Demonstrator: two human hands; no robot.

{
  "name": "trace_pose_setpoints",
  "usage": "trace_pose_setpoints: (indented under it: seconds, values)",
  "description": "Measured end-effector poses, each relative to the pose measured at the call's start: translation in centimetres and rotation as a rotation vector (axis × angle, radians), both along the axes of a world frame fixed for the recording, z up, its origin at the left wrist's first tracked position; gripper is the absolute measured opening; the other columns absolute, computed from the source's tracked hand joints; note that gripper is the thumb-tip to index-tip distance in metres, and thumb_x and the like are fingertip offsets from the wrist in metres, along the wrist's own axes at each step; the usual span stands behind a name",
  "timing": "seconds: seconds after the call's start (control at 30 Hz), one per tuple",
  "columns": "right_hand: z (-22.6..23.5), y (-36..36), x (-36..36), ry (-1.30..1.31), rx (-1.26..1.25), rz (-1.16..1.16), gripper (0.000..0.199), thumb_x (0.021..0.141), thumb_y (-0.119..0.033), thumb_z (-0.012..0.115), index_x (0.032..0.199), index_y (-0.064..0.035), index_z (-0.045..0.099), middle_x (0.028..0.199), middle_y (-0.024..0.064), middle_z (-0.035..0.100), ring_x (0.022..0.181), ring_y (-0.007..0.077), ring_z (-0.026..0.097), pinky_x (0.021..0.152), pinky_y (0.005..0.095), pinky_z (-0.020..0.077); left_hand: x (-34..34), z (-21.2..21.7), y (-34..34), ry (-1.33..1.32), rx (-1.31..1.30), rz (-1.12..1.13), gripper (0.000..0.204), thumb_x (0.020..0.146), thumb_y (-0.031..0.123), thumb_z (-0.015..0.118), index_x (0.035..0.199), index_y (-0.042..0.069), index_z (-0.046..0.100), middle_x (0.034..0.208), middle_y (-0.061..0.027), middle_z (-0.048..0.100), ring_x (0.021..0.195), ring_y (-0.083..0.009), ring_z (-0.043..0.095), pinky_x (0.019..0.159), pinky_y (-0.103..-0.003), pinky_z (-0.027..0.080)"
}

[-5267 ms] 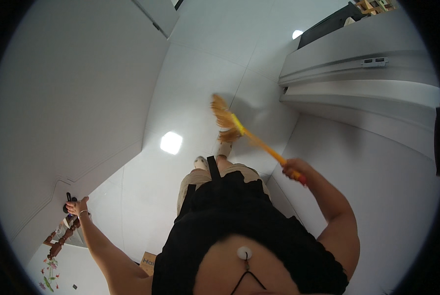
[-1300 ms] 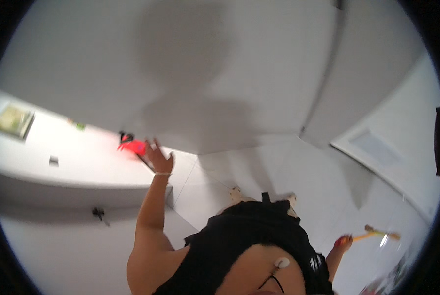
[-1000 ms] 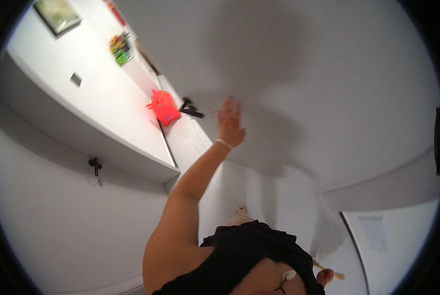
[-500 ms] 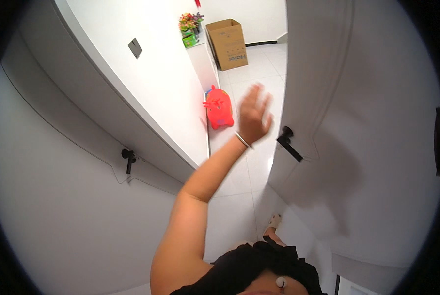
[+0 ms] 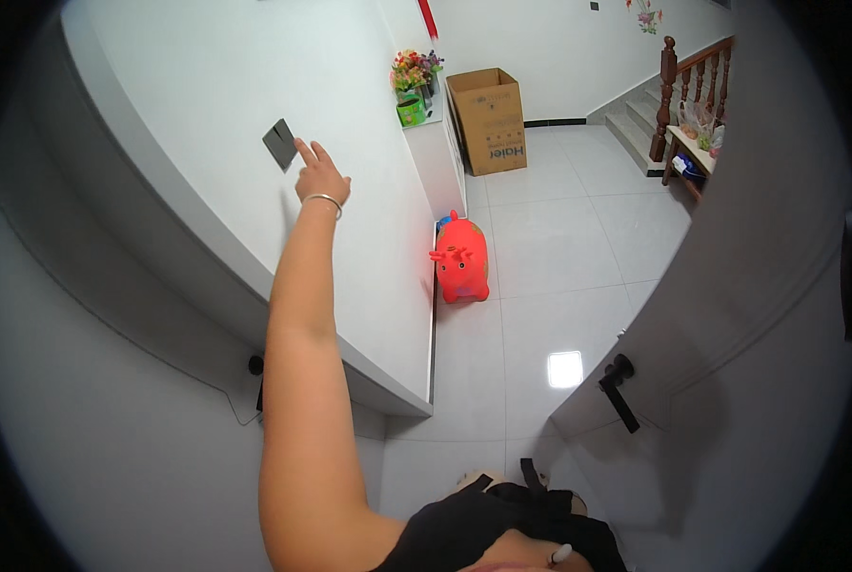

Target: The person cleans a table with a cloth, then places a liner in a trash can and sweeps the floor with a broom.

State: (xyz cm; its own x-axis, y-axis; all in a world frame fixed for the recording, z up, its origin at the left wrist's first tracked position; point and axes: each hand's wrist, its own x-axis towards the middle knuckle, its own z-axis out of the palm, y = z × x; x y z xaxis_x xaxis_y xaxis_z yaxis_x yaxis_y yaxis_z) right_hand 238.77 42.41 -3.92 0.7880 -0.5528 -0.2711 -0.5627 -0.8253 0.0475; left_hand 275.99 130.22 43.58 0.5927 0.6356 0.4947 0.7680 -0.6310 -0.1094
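My left hand [image 5: 323, 181] is raised at the white wall [image 5: 369, 191], with a pale bangle [image 5: 325, 200] round the wrist. Index and middle fingers stretch out toward a dark grey wall switch [image 5: 280, 145]; their tips are at its right edge, and whether they touch it I cannot tell. Nothing is held in this hand. My right hand is out of view. To the right stands a grey door [image 5: 674, 315], swung ajar, with a black lever handle [image 5: 619, 391].
A red animal-shaped bouncy toy [image 5: 461, 262] stands along the wall. Behind it are a white cabinet [image 5: 436, 162] with potted flowers [image 5: 415, 76] and a cardboard box [image 5: 490, 124]. Stairs [image 5: 631, 124] with a wooden railing and a small bench [image 5: 690, 153] lie at the far right.
My left hand has moved left from near the doorway's middle to the wall switch. The door on the right stands wider, and more of the hall, stairs and bench shows.
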Motion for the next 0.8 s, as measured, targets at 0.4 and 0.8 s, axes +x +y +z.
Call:
trace_pose_setpoints:
  seconds: [0.4, 0.8]
  values:
    - [2.6, 4.7, -12.5, 0.516, -0.203, -0.22, 0.037, 0.078, -0.036, 0.044, 0.05, -0.0153, 0.034, 0.047, 0.0011, 0.036, 0.046, 0.0182, 0.036, 0.042, 0.0328, 0.0233, 8.9, 0.0, 10.4, 0.206, 0.596, 0.166, 0.093, 0.076, 0.063, 0.038, 0.11, -0.023, 0.039, 0.115, -0.0368, 0.042, 0.112, -0.0456, 0.039, 0.1, -0.053, 0.018]
    - [-4.6, 4.7, -18.6, -0.171, 0.053, -0.125, 0.037, 0.091, -0.026, 0.037, 0.104, 0.0045, 0.054, 0.076, 0.011, 0.062, 0.063, 0.0222, 0.059, 0.054, 0.0305, 0.0469, 6.4, -17.2, -21.7, -0.187, -0.05, -1.5, 0.065, 0.067, 0.021, 0.064, 0.124, 0.003, 0.04, 0.133, -0.0218, 0.031, 0.125, -0.0363, 0.026, 0.101, -0.045, 0.024]
